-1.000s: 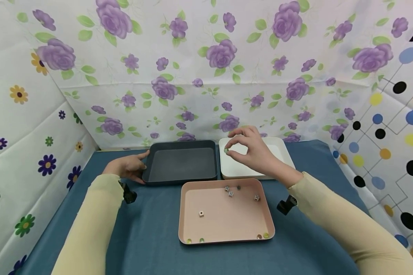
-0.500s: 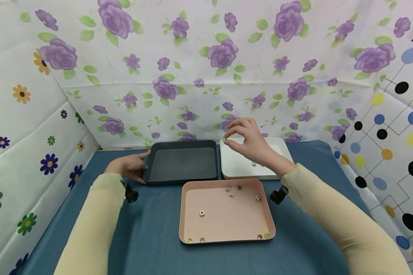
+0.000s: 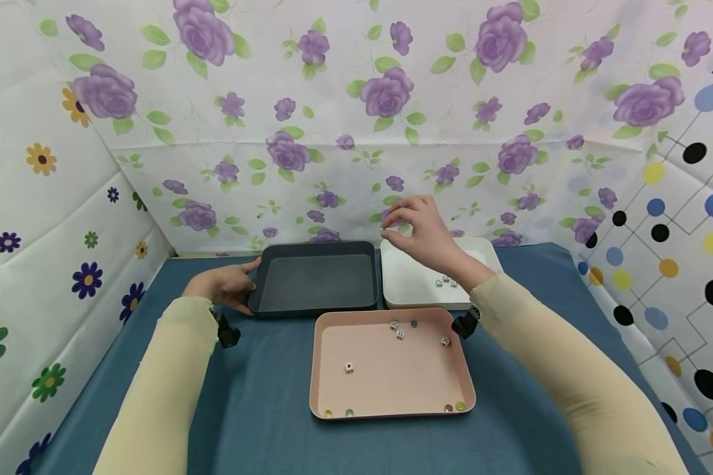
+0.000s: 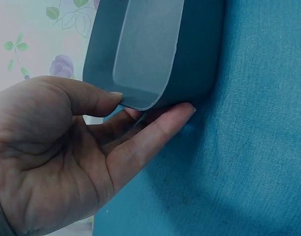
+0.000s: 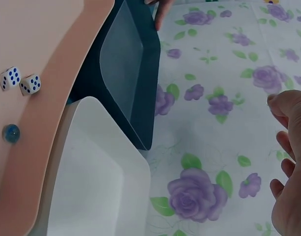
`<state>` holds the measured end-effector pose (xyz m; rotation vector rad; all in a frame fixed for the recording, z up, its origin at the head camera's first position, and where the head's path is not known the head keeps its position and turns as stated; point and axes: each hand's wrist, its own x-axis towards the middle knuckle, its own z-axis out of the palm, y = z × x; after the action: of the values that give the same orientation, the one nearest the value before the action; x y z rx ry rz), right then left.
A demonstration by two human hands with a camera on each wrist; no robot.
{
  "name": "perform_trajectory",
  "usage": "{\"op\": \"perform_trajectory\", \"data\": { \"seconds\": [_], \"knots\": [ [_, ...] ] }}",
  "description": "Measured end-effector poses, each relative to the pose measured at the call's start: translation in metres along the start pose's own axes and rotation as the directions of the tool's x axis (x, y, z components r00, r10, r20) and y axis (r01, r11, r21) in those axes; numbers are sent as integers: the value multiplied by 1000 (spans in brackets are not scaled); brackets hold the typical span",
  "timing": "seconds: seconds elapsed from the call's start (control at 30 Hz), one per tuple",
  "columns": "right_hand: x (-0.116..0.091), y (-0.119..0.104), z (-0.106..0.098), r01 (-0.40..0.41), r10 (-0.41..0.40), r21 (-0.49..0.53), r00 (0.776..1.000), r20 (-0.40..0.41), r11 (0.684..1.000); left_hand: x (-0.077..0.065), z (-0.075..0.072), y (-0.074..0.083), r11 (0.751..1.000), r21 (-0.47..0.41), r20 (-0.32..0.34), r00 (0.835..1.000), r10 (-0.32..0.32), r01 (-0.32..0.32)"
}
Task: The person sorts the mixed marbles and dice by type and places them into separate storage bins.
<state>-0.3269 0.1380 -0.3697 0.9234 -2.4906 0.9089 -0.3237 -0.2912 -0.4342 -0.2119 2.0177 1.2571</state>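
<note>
In the head view my left hand [image 3: 222, 288] grips the left end of a dark grey tray [image 3: 315, 310]. The left wrist view shows the thumb on the tray's rim [image 4: 140, 104] and the fingers against its outer wall. My right hand [image 3: 422, 234] is raised over the back left part of a white tray [image 3: 404, 287], thumb and forefinger pinched at a small marble [image 3: 383, 229]. The fingertips nearly cover that marble; in the right wrist view only a sliver shows by the thumb. Several dice [image 3: 445, 280] lie in the white tray.
A pink tray [image 3: 386, 382] stands in front of the other two. It holds several dice [image 3: 348, 368] and several glass marbles [image 3: 460, 406], mostly along its front edge. Flowered cloth [image 3: 333, 132] hangs close behind the trays, and a blue cloth [image 3: 261, 409] covers the table.
My right hand has risen and moved slightly left with the marble, away from over the white tray's middle, uncovering the dice there. The left hand stays on the dark tray.
</note>
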Motion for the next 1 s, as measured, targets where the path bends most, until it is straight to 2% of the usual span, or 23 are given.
{"op": "perform_trajectory", "data": {
  "seconds": [0.27,0.47,0.77,1.0],
  "knots": [
    [5,3,18,-6,7,-37,999,36,999,1,0,0,1000,1,-5,1000,-6,6],
    [5,6,32,-22,35,-127,995,98,992,0,0,1,1000,6,-6,1000,-6,6],
    [-1,6,53,-60,108,-226,972,206,972,-3,1,2,1000,2,-3,1000,-7,7],
    [-6,7,69,-67,134,-258,959,248,964,-3,1,3,1000,-4,-2,1000,-9,9]
  ]
}}
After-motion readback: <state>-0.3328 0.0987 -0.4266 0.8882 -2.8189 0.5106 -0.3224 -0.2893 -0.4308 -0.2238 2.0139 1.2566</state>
